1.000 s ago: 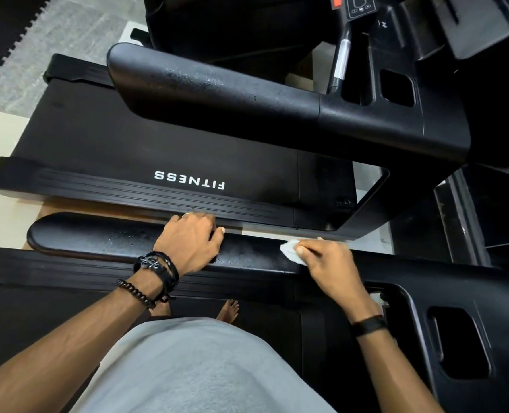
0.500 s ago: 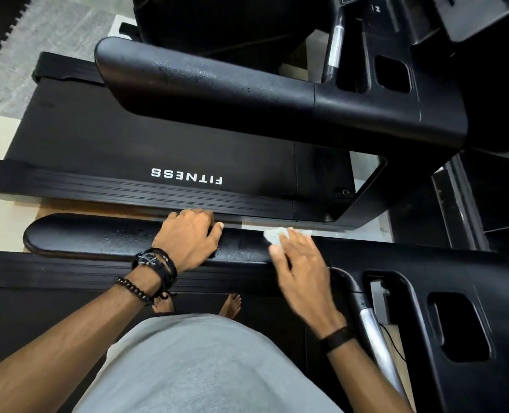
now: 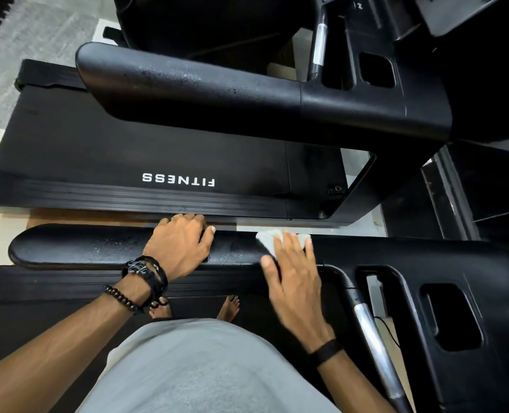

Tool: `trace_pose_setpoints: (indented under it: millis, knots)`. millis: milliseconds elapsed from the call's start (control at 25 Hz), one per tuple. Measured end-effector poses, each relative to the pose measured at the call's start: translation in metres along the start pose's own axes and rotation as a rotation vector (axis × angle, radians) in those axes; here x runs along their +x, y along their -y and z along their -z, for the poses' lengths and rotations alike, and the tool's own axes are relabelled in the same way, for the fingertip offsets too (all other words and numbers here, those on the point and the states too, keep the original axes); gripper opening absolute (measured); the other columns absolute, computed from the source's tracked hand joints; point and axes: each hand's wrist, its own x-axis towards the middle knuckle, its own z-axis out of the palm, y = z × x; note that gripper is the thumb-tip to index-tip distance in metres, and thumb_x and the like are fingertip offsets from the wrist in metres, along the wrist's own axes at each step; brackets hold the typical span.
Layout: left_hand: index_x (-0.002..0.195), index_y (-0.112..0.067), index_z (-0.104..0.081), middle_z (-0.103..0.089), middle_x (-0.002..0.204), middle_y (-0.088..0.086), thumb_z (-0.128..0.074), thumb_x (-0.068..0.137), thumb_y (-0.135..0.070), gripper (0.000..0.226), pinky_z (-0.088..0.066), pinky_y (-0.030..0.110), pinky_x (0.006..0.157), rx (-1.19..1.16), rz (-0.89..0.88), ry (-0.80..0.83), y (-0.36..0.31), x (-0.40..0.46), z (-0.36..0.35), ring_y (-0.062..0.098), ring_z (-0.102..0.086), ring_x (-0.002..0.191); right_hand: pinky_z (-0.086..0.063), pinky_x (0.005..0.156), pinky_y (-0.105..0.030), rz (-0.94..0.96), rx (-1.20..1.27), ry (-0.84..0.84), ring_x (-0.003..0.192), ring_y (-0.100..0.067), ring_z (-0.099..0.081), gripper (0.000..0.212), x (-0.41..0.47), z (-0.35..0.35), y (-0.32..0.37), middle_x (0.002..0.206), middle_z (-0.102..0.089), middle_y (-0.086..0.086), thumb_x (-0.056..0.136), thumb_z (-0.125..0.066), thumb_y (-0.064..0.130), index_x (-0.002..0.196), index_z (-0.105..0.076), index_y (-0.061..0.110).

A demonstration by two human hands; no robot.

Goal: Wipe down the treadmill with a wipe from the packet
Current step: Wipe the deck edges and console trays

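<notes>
Here I saw the near handrail (image 3: pixel 98 247) of the treadmill (image 3: pixel 426 263) running left to right across the view, its rounded free end pointing left and its right end merging into the console frame. Its black surface looked speckled with moisture. The wipe (image 3: pixel 266 238), a small white folded sheet, lay on top of that rail near its right end, draped slightly over the far edge.

My right hand (image 3: pixel 295 269) lay flat on the wipe with the fingers nearly straight and spread, pressing it against the rail; the thumb pointed left along the rail's near side. Nothing was curled around the sheet. A dark band sat on that wrist.

My left hand (image 3: pixel 180 244) was just left of it, well apart from the wipe, fingers curled over the far edge of the same rail and gripping it, with a ring on one finger and bracelets at the wrist.

Beyond, a second treadmill's belt (image 3: pixel 128 144) carried the word FITNESS upside down, and its handrail (image 3: pixel 187 87) lay parallel to mine. Bare feet (image 3: pixel 229 308) showed below on the deck.
</notes>
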Motion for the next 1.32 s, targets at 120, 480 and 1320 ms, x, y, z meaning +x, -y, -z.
trace_pose_setpoints:
  millis: [120, 480, 1320]
  knots:
    - [0.097, -0.015, -0.06, -0.068, 0.103, 0.007, -0.037, 0.104, -0.041, 0.036, -0.045, 0.042, 0.085, -0.004, -0.004, -0.003, 0.001, 0.001, 0.001, 0.029, -0.063, 0.095, -0.01, 0.125, -0.048, 0.131, -0.011, -0.007, 0.151, -0.011, -0.024, 0.057, -0.031, 0.015, -0.021, 0.16, -0.034, 0.0, 0.109, -0.021, 0.047, 0.152, -0.041, 0.016]
    - [0.095, -0.017, -0.06, -0.068, 0.102, 0.006, -0.036, 0.103, -0.044, 0.036, -0.041, 0.04, 0.083, -0.022, 0.023, 0.007, 0.001, 0.004, 0.001, 0.026, -0.063, 0.094, -0.003, 0.126, -0.041, 0.013, -0.035, 0.117, 0.15, -0.012, -0.026, 0.08, 0.013, 0.009, 0.005, 0.158, -0.037, -0.003, 0.102, -0.006, 0.064, 0.15, -0.045, 0.014]
    - [0.095, -0.014, -0.059, -0.068, 0.097, 0.007, -0.035, 0.104, -0.043, 0.038, -0.044, 0.04, 0.087, -0.036, 0.037, 0.013, -0.001, 0.004, 0.004, 0.024, -0.057, 0.083, 0.002, 0.126, -0.036, -0.052, -0.015, 0.198, 0.151, -0.009, -0.022, 0.08, 0.024, 0.019, -0.008, 0.16, -0.036, 0.001, 0.097, -0.009, 0.064, 0.15, -0.045, 0.016]
